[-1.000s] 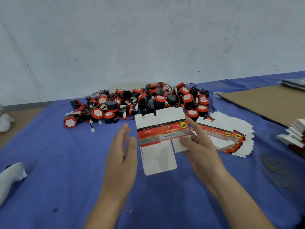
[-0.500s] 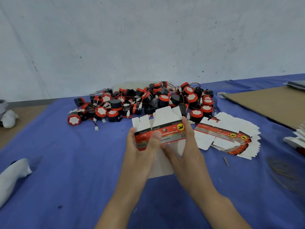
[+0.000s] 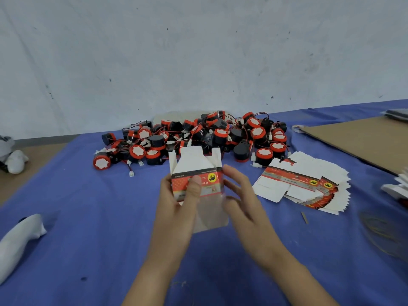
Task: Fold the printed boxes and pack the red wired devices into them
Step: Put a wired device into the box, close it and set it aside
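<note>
- Our left hand point(image 3: 176, 208) pinches the half-formed printed box point(image 3: 196, 171), thumb across its red band and fingers behind. The box hangs just above the blue cloth point(image 3: 88, 217), near centre, with its top flaps standing open.
- Our right hand point(image 3: 240, 195) sits at the box's right edge, fingers loose and mostly straight, gripping nothing. Blur hides whether they touch the card.
- To do this step well, we judge, we should square the sleeve along its creases, with the thumb steadying the front panel, before tucking the lower flap. Forcing it askew could crumple the thin card.
- The red wired devices point(image 3: 198, 138) lie heaped on the far side of the cloth, just beyond the box, their wires tangled. We see none packed.
- A fanned stack of flat boxes point(image 3: 309, 184) lies to the right, near the heap.
- The cloth covers the work surface. A brown cardboard sheet point(image 3: 362, 140) lies far right and a white bundle point(image 3: 19, 237) near left. A scuffed pale wall point(image 3: 198, 51) closes the room behind.
</note>
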Demonstrator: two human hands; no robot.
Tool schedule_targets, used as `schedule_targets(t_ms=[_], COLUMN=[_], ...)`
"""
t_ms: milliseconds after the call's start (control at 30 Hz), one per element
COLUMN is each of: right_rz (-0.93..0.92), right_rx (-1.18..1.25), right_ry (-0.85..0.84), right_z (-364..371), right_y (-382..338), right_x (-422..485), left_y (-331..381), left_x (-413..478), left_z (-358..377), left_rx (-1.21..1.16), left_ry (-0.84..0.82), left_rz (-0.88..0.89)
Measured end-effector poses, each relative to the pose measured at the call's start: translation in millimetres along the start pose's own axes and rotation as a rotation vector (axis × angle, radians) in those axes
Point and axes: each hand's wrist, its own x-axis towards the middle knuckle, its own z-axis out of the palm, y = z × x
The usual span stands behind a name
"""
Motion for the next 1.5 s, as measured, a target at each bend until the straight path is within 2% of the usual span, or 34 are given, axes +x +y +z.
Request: schedule_targets(t_ms=[100,200,267,367,467,533,633,767,833,967,1133,1233,1333,1500], right_rz=[0.092,0.176,0.204,0.329,0.376,0.341,0.304,0.223,0.197,0.195,0.218,0.261,0.170,0.052], right_rx=[0.135,0.202,0.232,0.374,0.461,0.460,0.380,0.181,0.142,0.062,0.186,0.255,0.202,-0.012], right_ry=[0.103,0.136,0.088,-0.049,-0.162,-0.158,-0.064,0.021,0.050,0.214,0.366,0.321,0.197,0.083], right_z=[-12.7,-25.2,-27.7,-26.7,-24.0,-20.1,-17.4,-10.5,-8.7,-17.0,-32.9,-34.7,-30.8,-29.4], right_y=[-8.7,-14.8,-18.3,-26.1,-29.7,-29.5,-24.7,-13.0,-7.4,-5.8,-2.1,0.4,1.7,-6.4], right_x=[6.9,14.0,13.7,6.7,0.4,-0.8,3.0,7.7,8.2,19.0,38.1,41.1,36.7,21.7], left_y=[1.0,-1.3,-1.0,0.1,-3.3,-8.5,-17.4,-21.9,-23.0,-25.0,-20.6,-16.1,-10.4,-6.8], left_x=[2.9,4.0,4.6,5.2,8.7,12.4,13.0,11.2,11.5,10.1,9.8,6.5,7.0,5.2], left_z=[-6.4,-10.5,-11.7,-10.5,-8.8,-5.7,-1.0,2.9,4.6,6.7,18.7,29.3,37.8,48.6], left_rx=[-0.043,-0.114,-0.169,-0.359,-0.386,-0.309,-0.098,0.127,0.143,0.137,0.102,0.085,0.036,0.027], left_ry=[-0.085,-0.163,-0.212,-0.382,-0.474,-0.421,-0.312,-0.349,-0.323,-0.157,-0.042,-0.040,-0.086,-0.371], left_rz=[-0.045,-0.089,-0.122,-0.255,-0.296,-0.265,-0.192,-0.141,-0.133,-0.162,-0.155,-0.095,-0.024,0.066])
